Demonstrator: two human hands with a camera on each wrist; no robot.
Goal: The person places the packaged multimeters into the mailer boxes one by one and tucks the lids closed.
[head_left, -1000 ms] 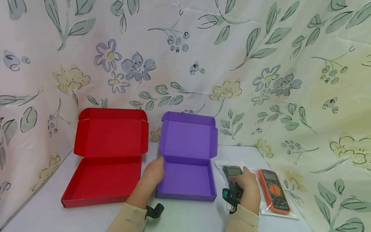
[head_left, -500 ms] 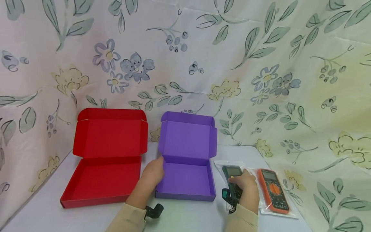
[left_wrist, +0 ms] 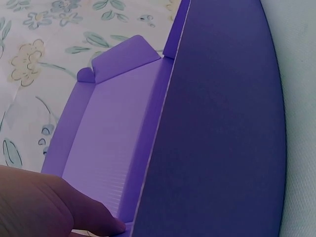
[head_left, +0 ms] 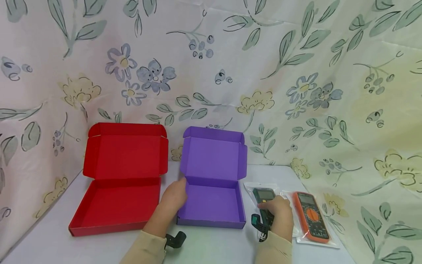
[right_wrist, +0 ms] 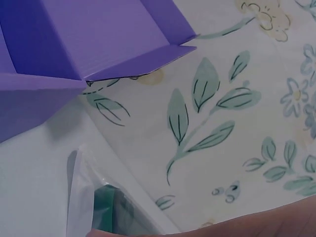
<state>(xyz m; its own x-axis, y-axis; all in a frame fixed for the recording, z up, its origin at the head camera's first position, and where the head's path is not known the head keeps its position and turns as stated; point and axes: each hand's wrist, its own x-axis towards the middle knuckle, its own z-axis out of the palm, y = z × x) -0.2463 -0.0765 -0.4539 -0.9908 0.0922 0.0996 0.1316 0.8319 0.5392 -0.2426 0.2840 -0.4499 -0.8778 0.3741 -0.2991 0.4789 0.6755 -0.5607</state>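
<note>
At the left side of the open purple box, my left hand grips the rim close to the lid's hinge. In the left wrist view, a digit of the left hand lies at the inner edge of the box wall. My right hand holds a dark green multimeter in a clear plastic bag, thumb across its left side and the other fingers mostly hidden. Only the green corner of the bagged multimeter shows in the right wrist view.
An open red box stands left of the purple one, its lid raised too. Right of my right hand lies an orange multimeter in a clear bag. A floral cloth hangs behind the white table.
My right hand has shifted slightly left and toward me over the green multimeter, its fingers drawn in closer. The left hand stays on the purple box.
</note>
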